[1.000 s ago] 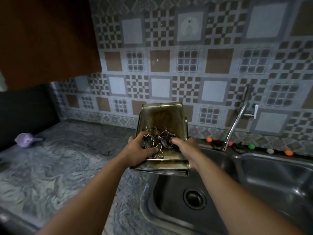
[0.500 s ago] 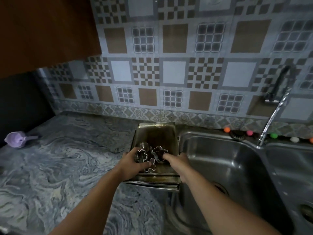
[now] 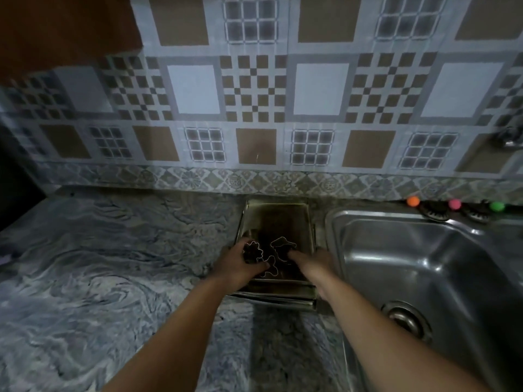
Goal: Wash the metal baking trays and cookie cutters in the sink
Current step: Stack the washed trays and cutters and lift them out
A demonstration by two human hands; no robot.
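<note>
A stack of stained metal baking trays (image 3: 278, 219) lies on the marbled counter just left of the steel sink (image 3: 418, 261). Several wire cookie cutters (image 3: 267, 257) lie in the top tray near its front. My left hand (image 3: 239, 265) grips the stack's front left edge, thumb on a flower-shaped cutter. My right hand (image 3: 314, 264) grips the front right edge, thumb inside the tray by another cutter. The lower trays show only as thin edges at the front.
The sink's drain (image 3: 403, 318) lies at the right. Small coloured balls (image 3: 413, 201) sit on the ledge behind the sink by the tiled wall. A tap fitting (image 3: 508, 138) shows at the far right edge. The counter (image 3: 113, 264) spreads to the left.
The tray stack, held in the air over the sink edge a second ago, has come down onto the counter left of the sink. Both hands keep their hold. The camera tilted down.
</note>
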